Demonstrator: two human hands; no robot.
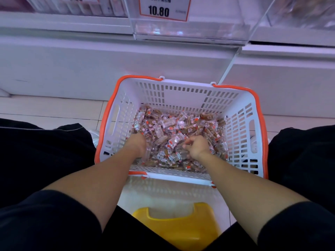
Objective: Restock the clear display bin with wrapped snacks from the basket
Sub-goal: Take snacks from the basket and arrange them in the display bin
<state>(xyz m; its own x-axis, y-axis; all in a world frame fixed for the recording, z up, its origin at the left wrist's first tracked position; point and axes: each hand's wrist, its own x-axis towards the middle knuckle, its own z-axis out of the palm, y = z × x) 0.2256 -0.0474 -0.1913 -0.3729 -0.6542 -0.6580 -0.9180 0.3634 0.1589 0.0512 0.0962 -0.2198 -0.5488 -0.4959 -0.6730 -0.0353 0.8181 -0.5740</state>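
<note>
A: What are the 2 hands doing?

B: The right hand is curling its fingers around a few wrapped snacks near the middle of the pile, knuckles up. The left hand is digging into the same pile on its left side; its fingers are buried among the wrappers, so I cannot tell whether they are spread or closing on anything.

A: And where is that pile lying?

B: It is covering the bottom of the white basket, which has slotted walls and an orange rim. The basket is sitting on the tiled floor, between the person's knees in black clothing.

A: What is lying closer to the person?

B: A yellow stool is showing just behind the basket's near wall, between the 2 forearms.

A: And the bin?

B: The clear display bin is standing above and beyond the basket, on the white shelf unit. A price tag reading 10.80 is hanging on its front. More clear bins are sitting to either side of it, their contents blurred
</note>
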